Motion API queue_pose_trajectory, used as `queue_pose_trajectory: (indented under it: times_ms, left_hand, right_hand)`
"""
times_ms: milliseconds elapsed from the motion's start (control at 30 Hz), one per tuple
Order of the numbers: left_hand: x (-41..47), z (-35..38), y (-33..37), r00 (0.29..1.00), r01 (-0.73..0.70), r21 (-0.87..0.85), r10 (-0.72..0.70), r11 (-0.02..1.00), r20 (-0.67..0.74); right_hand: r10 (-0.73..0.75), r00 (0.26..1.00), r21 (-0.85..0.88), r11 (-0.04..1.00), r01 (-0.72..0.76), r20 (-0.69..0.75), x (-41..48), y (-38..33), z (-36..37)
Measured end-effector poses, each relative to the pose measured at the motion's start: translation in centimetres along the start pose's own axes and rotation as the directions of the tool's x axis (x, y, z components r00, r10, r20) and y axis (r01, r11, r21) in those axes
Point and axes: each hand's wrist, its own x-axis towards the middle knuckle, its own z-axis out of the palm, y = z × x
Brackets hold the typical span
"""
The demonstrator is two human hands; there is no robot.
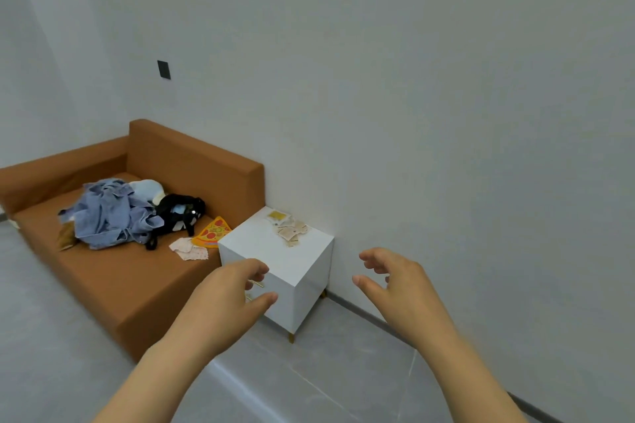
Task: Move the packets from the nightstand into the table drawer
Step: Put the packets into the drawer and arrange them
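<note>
A white nightstand (256,242) with gold legs stands against the wall beside a sofa. Several small beige packets (292,232) lie scattered on the far right of its top, with one yellow packet (277,216) behind them. My left hand (228,295) hovers in front of the nightstand's front face, fingers curled and apart, holding nothing. My right hand (395,280) is raised to the right of the nightstand, also empty with spread fingers. Gold drawer handles are partly hidden behind my left hand. No table drawer is in view.
An orange-brown sofa (113,282) on the left holds a heap of blue clothes (110,213), a black plush toy (177,215), a pizza-slice toy (213,232) and pale cloths (189,249). Grey tiled floor (309,381) lies in front. A white wall stands behind.
</note>
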Motion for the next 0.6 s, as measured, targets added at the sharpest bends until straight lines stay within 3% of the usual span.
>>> queue_pose_trajectory:
  times_ms: [367, 600]
  left_hand:
    - [15.5, 1.4, -6.8, 0.995, 0.096, -0.009, -0.096, 0.995, 0.036]
    - [28.6, -0.1, -13.5, 0.991, 0.110, -0.042, -0.106, 0.993, 0.078]
  right_hand:
    - [0.011, 0.990, 0.002, 1.000, -0.011, 0.138, 16.6, 2.1, 6.1]
    - [0.116, 0.978, -0.045, 0.993, -0.110, 0.173, 28.9, 1.5, 11.5]
